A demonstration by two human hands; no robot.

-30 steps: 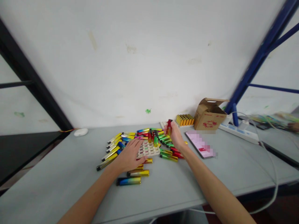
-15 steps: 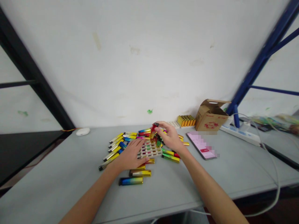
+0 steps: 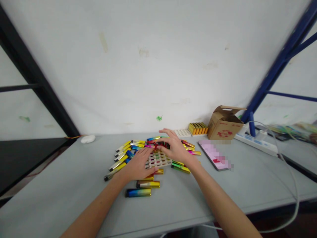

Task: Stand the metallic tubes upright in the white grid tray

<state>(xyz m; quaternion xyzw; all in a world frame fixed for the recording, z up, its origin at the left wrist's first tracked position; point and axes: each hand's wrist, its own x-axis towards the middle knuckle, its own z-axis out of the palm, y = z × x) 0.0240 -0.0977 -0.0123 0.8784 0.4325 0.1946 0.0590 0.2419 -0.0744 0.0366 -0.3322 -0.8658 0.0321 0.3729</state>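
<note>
A white perforated tray (image 3: pixel 159 160) lies in the middle of the desk among loose metallic-coloured lighters. My left hand (image 3: pixel 138 162) grips its left side, fingers along the far left and thumb at the near edge. Over the tray's far rows, my right hand (image 3: pixel 176 148) has thumb and forefinger closed around a red lighter (image 3: pixel 157 146), its other fingers raised. More lighters stand in the far holes, partly hidden by that hand. To the left lie several yellow-and-silver lighters (image 3: pixel 121 157). A blue-and-yellow lighter (image 3: pixel 138 192) lies nearest me, and a green-yellow lighter (image 3: pixel 180 168) beneath my right wrist.
Against the wall are a second white perforated tray (image 3: pixel 182 133), a block of upright orange lighters (image 3: pixel 198 129) and an open cardboard box (image 3: pixel 224 127). A phone (image 3: pixel 214 155), a power strip (image 3: pixel 257 143) and a white cable are at right; a white case (image 3: pixel 88 139) sits far left.
My right hand has moved down and left, bringing the red lighter from above the tray into its far rows. My left hand stays on the tray.
</note>
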